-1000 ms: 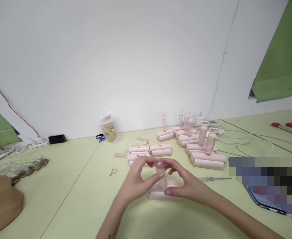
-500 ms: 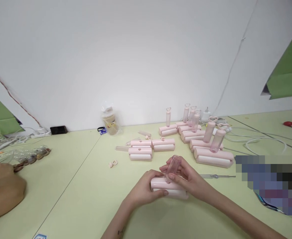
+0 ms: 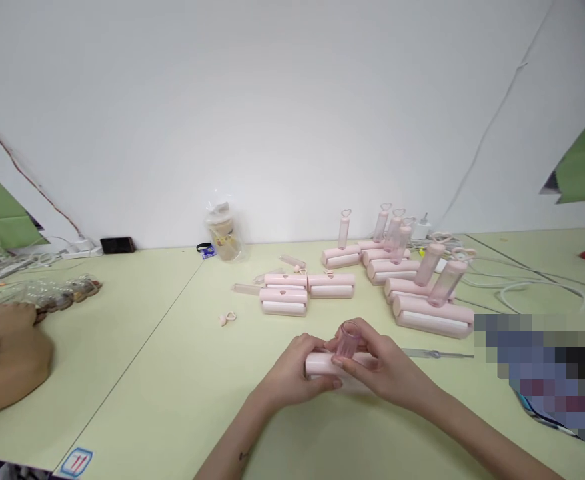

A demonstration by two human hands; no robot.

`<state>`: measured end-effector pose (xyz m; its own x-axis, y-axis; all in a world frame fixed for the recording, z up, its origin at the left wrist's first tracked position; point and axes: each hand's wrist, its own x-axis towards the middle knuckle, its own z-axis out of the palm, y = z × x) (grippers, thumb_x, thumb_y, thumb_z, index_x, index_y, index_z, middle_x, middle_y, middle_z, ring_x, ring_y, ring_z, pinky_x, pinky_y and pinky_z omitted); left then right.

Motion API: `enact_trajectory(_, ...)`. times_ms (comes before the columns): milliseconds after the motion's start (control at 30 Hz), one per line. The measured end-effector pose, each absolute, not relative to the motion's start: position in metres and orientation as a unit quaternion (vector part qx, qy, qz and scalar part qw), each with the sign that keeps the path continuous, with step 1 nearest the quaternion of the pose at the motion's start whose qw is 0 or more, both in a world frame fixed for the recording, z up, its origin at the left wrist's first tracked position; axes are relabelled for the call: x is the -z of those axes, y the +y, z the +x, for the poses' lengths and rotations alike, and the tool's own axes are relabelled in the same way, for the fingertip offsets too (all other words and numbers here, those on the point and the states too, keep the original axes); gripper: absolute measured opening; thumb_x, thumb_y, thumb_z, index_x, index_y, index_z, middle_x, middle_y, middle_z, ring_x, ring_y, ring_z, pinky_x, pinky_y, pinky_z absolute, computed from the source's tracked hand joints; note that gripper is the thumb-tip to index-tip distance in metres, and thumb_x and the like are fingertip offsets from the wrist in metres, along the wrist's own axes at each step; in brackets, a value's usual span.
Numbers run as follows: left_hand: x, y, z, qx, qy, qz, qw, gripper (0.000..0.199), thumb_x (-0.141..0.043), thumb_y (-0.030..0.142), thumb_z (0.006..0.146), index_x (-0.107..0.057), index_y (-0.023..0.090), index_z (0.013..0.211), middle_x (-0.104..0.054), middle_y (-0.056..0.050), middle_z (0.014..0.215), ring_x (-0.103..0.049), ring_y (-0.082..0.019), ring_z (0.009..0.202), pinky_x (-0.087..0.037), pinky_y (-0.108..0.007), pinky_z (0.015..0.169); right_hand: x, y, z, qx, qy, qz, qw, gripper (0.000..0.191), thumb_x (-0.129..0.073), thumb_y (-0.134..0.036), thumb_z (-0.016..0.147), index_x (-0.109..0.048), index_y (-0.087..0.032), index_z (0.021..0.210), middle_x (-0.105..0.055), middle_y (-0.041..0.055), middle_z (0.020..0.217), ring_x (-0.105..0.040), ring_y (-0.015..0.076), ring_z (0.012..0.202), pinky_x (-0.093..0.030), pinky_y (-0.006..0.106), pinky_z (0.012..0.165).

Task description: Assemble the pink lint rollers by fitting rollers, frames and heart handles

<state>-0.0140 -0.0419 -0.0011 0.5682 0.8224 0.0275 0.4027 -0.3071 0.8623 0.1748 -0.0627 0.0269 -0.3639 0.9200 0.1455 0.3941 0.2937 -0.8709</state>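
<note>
In front of me my left hand [image 3: 295,379] grips the left end of a pink lint roller head [image 3: 318,364], thumb in front and fingers behind. A clear pinkish tube handle [image 3: 348,343] stands tilted on top of the head, its open rim facing up. My right hand [image 3: 390,365] is closed around that tube, thumb near its base. The right part of the head is mostly behind my right hand. Further off lie heads without handles [image 3: 283,301], loose clear tubes [image 3: 246,289], and a small cap with a heart-shaped loop [image 3: 227,318].
Several lint rollers with upright handles [image 3: 435,317] stand at the right. Tweezers [image 3: 430,353] lie right of my hand. White cables [image 3: 532,283], a bagged cup [image 3: 225,233] and a phone [image 3: 117,245] sit near the wall. Another person's arm [image 3: 15,360] works at the left.
The tube in my right hand has tipped so that its open rim faces me more. The roller head has turned slightly, and my view has shifted a little.
</note>
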Motion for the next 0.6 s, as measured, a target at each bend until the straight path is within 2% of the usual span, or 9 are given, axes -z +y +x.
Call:
enact_trajectory(67, -0.004, -0.040, -0.018, -0.245, 0.385, 0.786, 0.418, 0.049, -0.069, 0.037, 0.066, -0.055, 0.025, 0.112, -0.057, -0.006, 0.111, -0.052, -0.025, 0.105, -0.043, -0.035, 0.087, -0.026, -0.063, 0.176, -0.393, -0.724, -0.454, 0.339, 0.016, -0.052, -0.037, 0.085, -0.042, -0.028, 0.094, -0.060, 0.0017, 0.088, -0.061, 0.0206, 0.088, -0.053, 0.031, 0.066)
enact_trajectory(133, -0.009, -0.032, -0.030, -0.289, 0.400, 0.786, 0.371, 0.047, -0.066, 0.038, 0.069, -0.054, 0.026, 0.113, -0.057, -0.005, 0.115, -0.051, -0.023, 0.108, -0.041, -0.034, 0.092, -0.027, -0.063, 0.179, -0.416, -0.714, -0.455, 0.331, 0.022, -0.058, -0.037, 0.081, -0.043, -0.028, 0.095, -0.061, 0.0023, 0.092, -0.059, 0.0233, 0.099, -0.053, 0.033, 0.073)
enact_trajectory(233, -0.012, -0.010, -0.065, -0.381, 0.494, 0.729, 0.282, 0.030, -0.046, 0.035, 0.082, -0.055, 0.025, 0.109, -0.057, -0.005, 0.116, -0.047, -0.021, 0.112, -0.033, -0.036, 0.099, -0.030, -0.063, 0.187, -0.413, -0.713, -0.457, 0.335, 0.050, -0.068, -0.036, 0.073, -0.038, -0.032, 0.112, -0.053, 0.0072, 0.120, -0.044, 0.0294, 0.121, -0.049, 0.041, 0.085)
enact_trajectory(267, -0.011, -0.002, -0.080, -0.396, 0.527, 0.706, 0.259, 0.028, -0.046, 0.032, 0.081, -0.056, 0.023, 0.106, -0.056, -0.006, 0.115, -0.045, -0.023, 0.114, -0.029, -0.040, 0.102, -0.030, -0.063, 0.190, -0.393, -0.716, -0.455, 0.354, 0.054, -0.067, -0.037, 0.074, -0.036, -0.033, 0.118, -0.048, 0.0083, 0.127, -0.040, 0.0301, 0.123, -0.047, 0.043, 0.088)
enact_trajectory(300, -0.010, 0.005, -0.095, -0.403, 0.562, 0.681, 0.241, 0.027, -0.051, 0.029, 0.077, -0.057, 0.023, 0.102, -0.056, -0.008, 0.113, -0.042, -0.026, 0.116, -0.024, -0.045, 0.103, -0.031, -0.062, 0.194, -0.371, -0.718, -0.450, 0.380, 0.052, -0.063, -0.038, 0.077, -0.035, -0.034, 0.121, -0.045, 0.0087, 0.130, -0.041, 0.0296, 0.123, -0.045, 0.045, 0.091)
enact_trajectory(367, -0.006, 0.014, -0.122, -0.406, 0.616, 0.636, 0.226, 0.022, -0.058, 0.025, 0.068, -0.061, 0.021, 0.090, -0.059, -0.009, 0.106, -0.041, -0.032, 0.115, -0.019, -0.052, 0.103, -0.032, -0.060, 0.200, -0.337, -0.708, -0.436, 0.442, 0.035, -0.051, -0.039, 0.086, -0.039, -0.033, 0.118, -0.049, 0.0084, 0.124, -0.049, 0.0267, 0.115, -0.044, 0.044, 0.092)
enact_trajectory(467, -0.003, 0.016, -0.139, -0.411, 0.644, 0.597, 0.245, 0.016, -0.061, 0.029, 0.065, -0.061, 0.021, 0.078, -0.062, -0.008, 0.092, -0.051, -0.033, 0.101, -0.029, -0.052, 0.095, -0.035, -0.057, 0.206, -0.308, -0.675, -0.434, 0.510, 0.020, -0.047, -0.040, 0.089, -0.049, -0.030, 0.106, -0.056, 0.0074, 0.108, -0.059, 0.0237, 0.097, -0.049, 0.040, 0.084)
enact_trajectory(533, -0.009, 0.011, -0.128, -0.427, 0.627, 0.591, 0.274, 0.024, -0.060, 0.038, 0.068, -0.061, 0.020, 0.084, -0.064, -0.008, 0.091, -0.056, -0.029, 0.092, -0.038, -0.046, 0.088, -0.040, -0.055, 0.208, -0.300, -0.664, -0.437, 0.527, 0.019, -0.048, -0.041, 0.088, -0.053, -0.028, 0.100, -0.058, 0.0068, 0.101, -0.061, 0.0233, 0.092, -0.051, 0.039, 0.081)
enact_trajectory(600, -0.023, 0.003, -0.101, -0.449, 0.579, 0.600, 0.321, 0.039, -0.055, 0.047, 0.073, -0.056, 0.019, 0.100, -0.066, -0.008, 0.094, -0.060, -0.025, 0.088, -0.044, -0.040, 0.082, -0.047, -0.053, 0.207, -0.301, -0.663, -0.443, 0.523, 0.019, -0.050, -0.041, 0.087, -0.056, -0.027, 0.098, -0.059, 0.0059, 0.098, -0.061, 0.0233, 0.092, -0.050, 0.038, 0.082)
